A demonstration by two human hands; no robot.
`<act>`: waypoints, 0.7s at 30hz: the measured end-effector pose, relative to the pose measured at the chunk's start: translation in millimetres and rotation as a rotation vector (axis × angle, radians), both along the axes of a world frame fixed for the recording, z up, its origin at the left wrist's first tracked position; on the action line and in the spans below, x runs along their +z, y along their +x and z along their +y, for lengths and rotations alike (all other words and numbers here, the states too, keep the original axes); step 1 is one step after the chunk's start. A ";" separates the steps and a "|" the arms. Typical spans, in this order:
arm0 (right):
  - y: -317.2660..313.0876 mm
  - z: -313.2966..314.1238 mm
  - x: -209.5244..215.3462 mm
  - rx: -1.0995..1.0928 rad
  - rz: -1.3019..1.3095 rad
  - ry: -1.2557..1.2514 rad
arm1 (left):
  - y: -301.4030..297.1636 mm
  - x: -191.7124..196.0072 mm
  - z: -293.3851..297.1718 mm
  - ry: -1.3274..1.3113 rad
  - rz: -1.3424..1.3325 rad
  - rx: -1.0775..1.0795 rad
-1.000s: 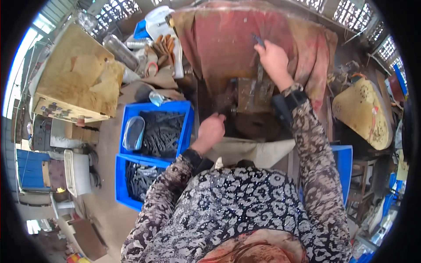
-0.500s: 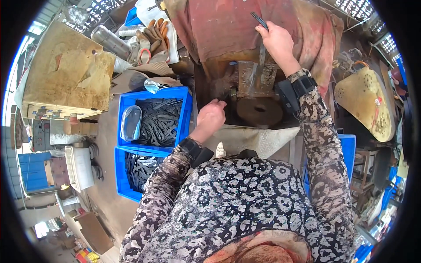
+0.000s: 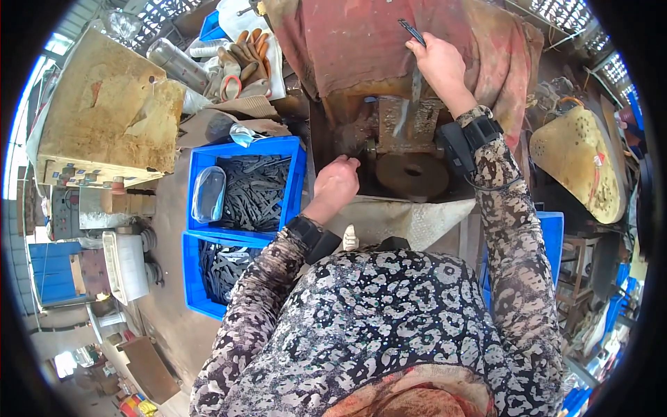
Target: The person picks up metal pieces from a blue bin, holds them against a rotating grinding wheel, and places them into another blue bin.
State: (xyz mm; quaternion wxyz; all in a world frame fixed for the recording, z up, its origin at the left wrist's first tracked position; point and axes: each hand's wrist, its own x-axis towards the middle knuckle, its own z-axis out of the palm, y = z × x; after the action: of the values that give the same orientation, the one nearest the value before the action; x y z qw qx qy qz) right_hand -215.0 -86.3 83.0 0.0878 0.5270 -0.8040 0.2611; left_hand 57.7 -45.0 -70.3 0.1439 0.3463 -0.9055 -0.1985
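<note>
At one o'clock of the view, the right hand is grasping a slim dark strip, in front of a red cloth. The left hand is curled; whether it grips something, I cannot tell. From it, a round disc lies at three o'clock, a blue bin of dark pieces at nine.

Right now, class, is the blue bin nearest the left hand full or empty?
Not empty: dark strips lie in the bin. How full, I cannot tell: their depth is hidden.
</note>
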 end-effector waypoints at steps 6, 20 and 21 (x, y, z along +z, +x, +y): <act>-1.6 0.9 0.1 -0.025 -0.030 0.046 | 0.8 2.8 2.8 0.008 -0.011 0.022; 2.1 -3.2 1.1 -0.075 -0.027 0.055 | 0.8 -3.4 1.6 0.000 -0.011 0.014; 1.3 -3.1 1.7 -0.072 -0.006 0.056 | -0.2 -3.5 1.9 -0.013 -0.014 0.011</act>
State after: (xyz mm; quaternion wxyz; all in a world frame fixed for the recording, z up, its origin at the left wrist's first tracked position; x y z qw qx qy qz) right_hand -213.6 -89.4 84.8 0.0798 0.4994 -0.8295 0.2370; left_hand 57.5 -43.1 -73.7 0.1411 0.3517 -0.9058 -0.1895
